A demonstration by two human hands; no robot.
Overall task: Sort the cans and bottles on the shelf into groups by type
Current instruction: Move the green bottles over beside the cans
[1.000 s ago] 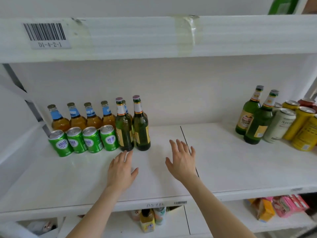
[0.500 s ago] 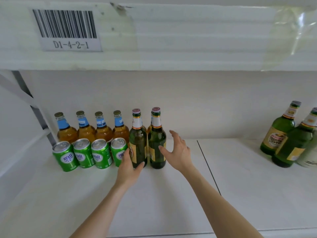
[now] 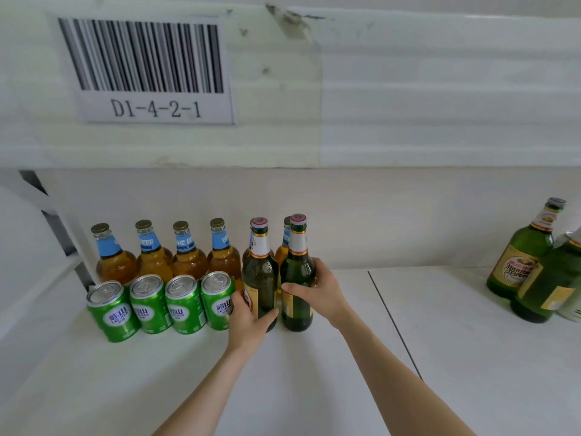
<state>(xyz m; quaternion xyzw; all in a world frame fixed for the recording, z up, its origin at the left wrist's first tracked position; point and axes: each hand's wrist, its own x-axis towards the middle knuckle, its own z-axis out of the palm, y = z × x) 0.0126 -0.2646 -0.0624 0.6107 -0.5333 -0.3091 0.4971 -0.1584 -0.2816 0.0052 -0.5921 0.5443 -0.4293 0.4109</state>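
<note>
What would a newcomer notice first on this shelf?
The two hands in the middle: the left hand grips one dark green bottle, the right hand grips the second dark green bottle. Left of them stands a row of four green cans, and a barcode label hangs on the shelf edge above.

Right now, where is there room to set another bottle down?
Bare shelf lies between the dark bottle the right hand grips and the green bottles far right. The left end is crowded with cans and amber bottles.
</note>
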